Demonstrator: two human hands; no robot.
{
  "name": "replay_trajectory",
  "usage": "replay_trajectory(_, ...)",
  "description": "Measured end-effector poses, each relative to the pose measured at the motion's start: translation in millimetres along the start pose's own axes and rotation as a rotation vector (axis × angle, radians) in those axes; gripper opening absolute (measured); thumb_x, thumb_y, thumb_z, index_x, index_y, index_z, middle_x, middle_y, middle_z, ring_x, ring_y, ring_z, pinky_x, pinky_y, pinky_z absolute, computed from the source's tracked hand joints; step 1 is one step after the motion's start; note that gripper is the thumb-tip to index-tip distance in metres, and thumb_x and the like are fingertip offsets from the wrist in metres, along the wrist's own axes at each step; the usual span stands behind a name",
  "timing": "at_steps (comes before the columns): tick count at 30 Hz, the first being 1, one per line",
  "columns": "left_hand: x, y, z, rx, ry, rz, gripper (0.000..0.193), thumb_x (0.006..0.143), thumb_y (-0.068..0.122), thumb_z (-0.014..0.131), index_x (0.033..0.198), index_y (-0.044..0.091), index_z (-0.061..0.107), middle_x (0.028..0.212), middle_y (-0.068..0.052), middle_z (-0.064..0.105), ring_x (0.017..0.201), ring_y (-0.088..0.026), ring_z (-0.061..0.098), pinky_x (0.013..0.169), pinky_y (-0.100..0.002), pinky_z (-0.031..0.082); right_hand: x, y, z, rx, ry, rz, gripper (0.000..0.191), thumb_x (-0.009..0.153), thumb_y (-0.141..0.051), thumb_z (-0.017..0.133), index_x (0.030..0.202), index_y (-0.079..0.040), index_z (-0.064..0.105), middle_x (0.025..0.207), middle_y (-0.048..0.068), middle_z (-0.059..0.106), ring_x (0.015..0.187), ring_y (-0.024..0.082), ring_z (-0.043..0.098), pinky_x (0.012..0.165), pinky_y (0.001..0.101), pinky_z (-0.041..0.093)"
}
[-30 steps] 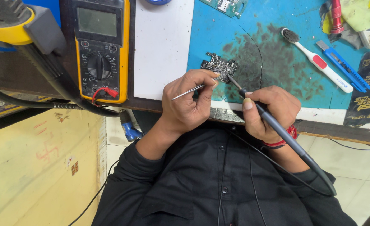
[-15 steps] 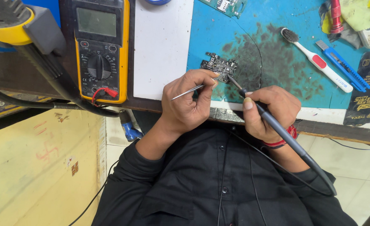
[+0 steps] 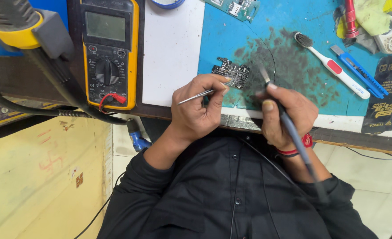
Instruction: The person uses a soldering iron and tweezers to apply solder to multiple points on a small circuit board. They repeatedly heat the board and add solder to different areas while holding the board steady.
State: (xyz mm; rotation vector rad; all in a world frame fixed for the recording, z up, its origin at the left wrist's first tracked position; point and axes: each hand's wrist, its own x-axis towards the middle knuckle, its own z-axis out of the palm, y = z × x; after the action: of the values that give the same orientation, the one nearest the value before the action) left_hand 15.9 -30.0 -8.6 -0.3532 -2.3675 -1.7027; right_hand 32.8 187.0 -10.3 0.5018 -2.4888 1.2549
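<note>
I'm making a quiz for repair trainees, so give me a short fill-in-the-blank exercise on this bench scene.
1. The left hand holds metal ____ against the small circuit board.
2. The right hand grips a soldering ____.
3. The board lies on a ____ mat.
4. The toothbrush lies beside a blue ____.

Missing words: tweezers; iron; blue; utility knife

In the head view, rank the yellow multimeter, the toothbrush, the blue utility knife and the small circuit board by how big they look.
1. yellow multimeter
2. toothbrush
3. blue utility knife
4. small circuit board
The multimeter may sit nearer the camera.
</note>
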Motion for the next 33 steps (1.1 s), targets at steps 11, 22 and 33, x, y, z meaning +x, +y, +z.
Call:
replay_trajectory(11,-11,-13,4,-0.235,0.144,-0.103,0.019,0.105,0.004,0.069,0.114,0.003,0.052,0.115,-0.013,0.074,0.073,-0.003,0.062,0.061,-0.017,0.049,32,-18,5,-0.184,-0.156,-0.023,0.053,0.089,-0.007,0.08,0.137,0.0,0.058,0.119,0.017,0.069,0.105,0.035,0.064,0.094,0.0427,0.052)
replay_trajectory(22,-20,-25,7,-0.392,0.219,-0.075,0.023,0.109,0.001,0.065,0.123,0.003,0.047,0.118,-0.015,0.068,0.089,-0.005,0.063,0.077,-0.017,0.053,42,-23,18,-0.252,-0.116,-0.068,0.049,0.092,-0.017,0.087,0.13,-0.001,0.06,0.116,0.018,0.066,0.102,0.036,0.064,0.09,0.0432,0.052)
replay_trajectory(33,-5,-11,2,-0.125,0.056,-0.029,0.016,0.103,0.003,0.07,0.11,0.002,0.055,0.108,-0.011,0.075,0.077,-0.008,0.069,0.064,-0.02,0.052,0,-3,9,0.15,0.12,0.21,0.035,0.105,-0.014,0.072,0.132,0.0,0.054,0.101,0.013,0.066,0.08,0.022,0.065,0.074,0.0305,0.052)
